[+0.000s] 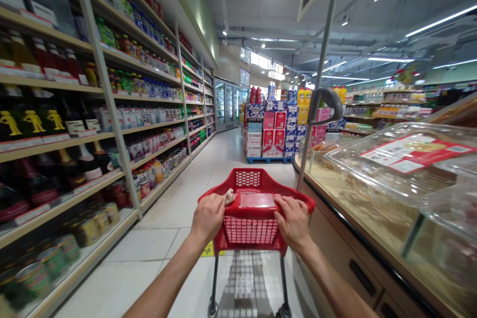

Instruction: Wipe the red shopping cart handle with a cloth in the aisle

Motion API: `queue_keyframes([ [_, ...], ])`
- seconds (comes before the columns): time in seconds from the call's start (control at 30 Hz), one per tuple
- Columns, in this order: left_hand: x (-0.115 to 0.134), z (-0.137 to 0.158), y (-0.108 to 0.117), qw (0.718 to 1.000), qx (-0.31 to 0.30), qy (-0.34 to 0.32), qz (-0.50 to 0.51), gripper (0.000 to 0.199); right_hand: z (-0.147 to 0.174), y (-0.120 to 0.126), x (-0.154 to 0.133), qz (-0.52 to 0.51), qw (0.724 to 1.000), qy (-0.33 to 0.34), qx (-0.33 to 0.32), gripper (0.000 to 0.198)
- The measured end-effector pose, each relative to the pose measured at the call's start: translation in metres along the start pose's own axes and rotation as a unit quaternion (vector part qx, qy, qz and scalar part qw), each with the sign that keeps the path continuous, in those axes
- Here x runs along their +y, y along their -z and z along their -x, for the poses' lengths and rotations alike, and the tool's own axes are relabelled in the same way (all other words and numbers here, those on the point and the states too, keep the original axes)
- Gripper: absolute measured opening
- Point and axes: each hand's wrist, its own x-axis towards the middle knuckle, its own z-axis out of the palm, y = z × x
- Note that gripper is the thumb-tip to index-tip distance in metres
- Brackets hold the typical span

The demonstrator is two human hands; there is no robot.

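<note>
A red plastic shopping cart (249, 231) stands straight in front of me on thin dark legs with casters. My left hand (210, 214) is closed around the left part of its handle (257, 200). A small crumpled whitish tissue (229, 196) sticks out by that hand's thumb, against the handle. On the right part of the handle rests my right hand (293, 218), its fingers curled over the top and its thumb on the near side. The basket's far mesh wall shows beyond the handle; most of its inside is hidden.
Shelves of bottles and cans (122, 129) line the left side. Close on the right is a counter (335, 238) with clear plastic food containers (402, 151) and a metal pole (323, 54). Stacked drink cartons (274, 131) stand ahead on a blue pallet, beside the tiled aisle (219, 154).
</note>
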Motion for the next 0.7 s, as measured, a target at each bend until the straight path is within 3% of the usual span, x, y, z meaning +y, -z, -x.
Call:
queue_keyframes([
  [0.17,0.042,0.015,-0.012,0.990,0.120,-0.065,-0.019,0.024,-0.008,0.006,0.031,0.029,0.996,-0.072,-0.032,0.034],
  [0.27,0.072,0.017,-0.020,0.982,0.150,-0.109,-0.026,0.024,-0.010,0.004,0.026,0.046,0.991,-0.124,-0.014,0.038],
  [0.4,0.103,0.011,-0.025,0.974,0.158,-0.164,-0.004,0.029,-0.009,0.000,0.005,-0.015,0.996,-0.071,-0.054,0.037],
  [0.53,0.092,0.013,-0.027,0.971,0.135,-0.180,0.076,0.026,-0.009,0.009,0.008,-0.045,0.993,-0.089,-0.066,0.039],
  [0.63,0.071,0.021,-0.030,0.973,0.126,-0.121,0.149,0.026,-0.006,0.011,0.020,-0.070,0.989,-0.116,-0.057,0.041],
  [0.7,0.072,0.026,-0.031,0.972,0.124,-0.069,0.186,0.027,-0.003,0.007,0.026,-0.092,0.986,-0.134,-0.031,0.042],
])
